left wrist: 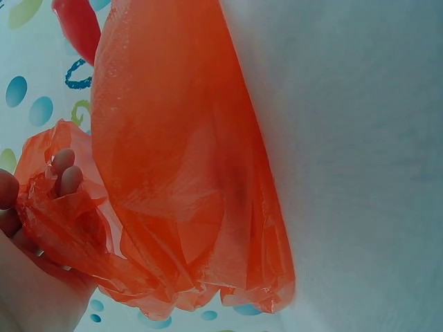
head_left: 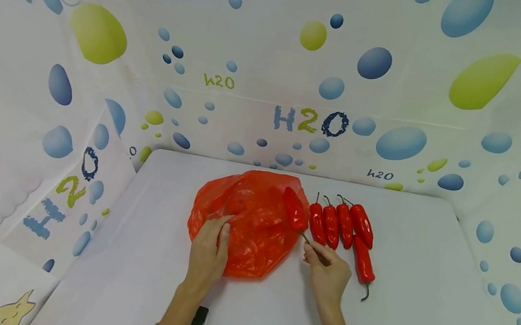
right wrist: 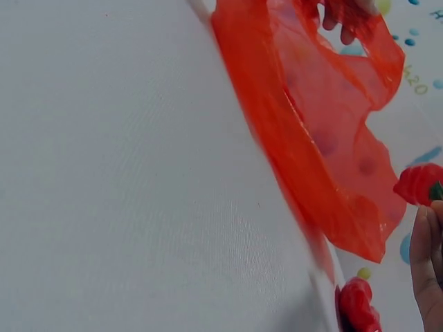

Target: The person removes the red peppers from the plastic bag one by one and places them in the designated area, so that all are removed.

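Red pepper [head_left: 295,210] is pinched by right hand [head_left: 330,273], bag [head_left: 258,249] by left hand [head_left: 209,249]; only the head view shows five other peppers [head_left: 344,227].

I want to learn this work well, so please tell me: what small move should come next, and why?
Perhaps the right hand should move the held pepper further left, over the red bag: it pinches its stem near the bag's right edge, while the left hand grips the bag. Five other peppers lie right of it.
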`<action>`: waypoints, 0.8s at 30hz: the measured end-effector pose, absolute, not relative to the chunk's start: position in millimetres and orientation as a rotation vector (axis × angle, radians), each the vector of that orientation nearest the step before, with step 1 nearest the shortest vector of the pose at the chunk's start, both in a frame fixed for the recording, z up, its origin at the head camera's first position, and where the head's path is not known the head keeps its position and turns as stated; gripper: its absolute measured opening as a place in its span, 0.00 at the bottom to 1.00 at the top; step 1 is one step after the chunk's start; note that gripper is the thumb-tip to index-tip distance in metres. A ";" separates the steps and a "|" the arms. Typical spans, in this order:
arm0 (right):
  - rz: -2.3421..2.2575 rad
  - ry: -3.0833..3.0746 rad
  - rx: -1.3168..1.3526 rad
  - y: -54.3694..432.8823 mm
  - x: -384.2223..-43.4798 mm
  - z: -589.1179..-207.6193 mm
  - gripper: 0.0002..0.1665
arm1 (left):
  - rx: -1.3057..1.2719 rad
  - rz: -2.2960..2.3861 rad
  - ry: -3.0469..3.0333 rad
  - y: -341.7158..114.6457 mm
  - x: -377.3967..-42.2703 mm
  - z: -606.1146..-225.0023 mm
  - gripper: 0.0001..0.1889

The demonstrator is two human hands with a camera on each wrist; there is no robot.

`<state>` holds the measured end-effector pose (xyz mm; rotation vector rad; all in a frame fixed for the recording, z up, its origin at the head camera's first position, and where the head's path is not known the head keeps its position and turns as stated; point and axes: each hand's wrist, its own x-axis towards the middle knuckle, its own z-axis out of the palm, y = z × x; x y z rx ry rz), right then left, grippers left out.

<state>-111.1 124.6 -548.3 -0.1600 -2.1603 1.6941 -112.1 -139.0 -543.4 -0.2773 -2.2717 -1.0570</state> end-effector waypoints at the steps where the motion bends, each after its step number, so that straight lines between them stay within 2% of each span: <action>1: 1.699 -2.154 -0.167 126.1 -109.7 -547.9 0.10 | -0.278 -1.053 -2.271 -139.0 -112.1 -543.3 0.17; 24: 1.659 -2.098 -0.348 162.3 -78.2 -552.2 0.10 | -0.284 -1.015 -2.255 -138.7 -112.6 -543.9 0.18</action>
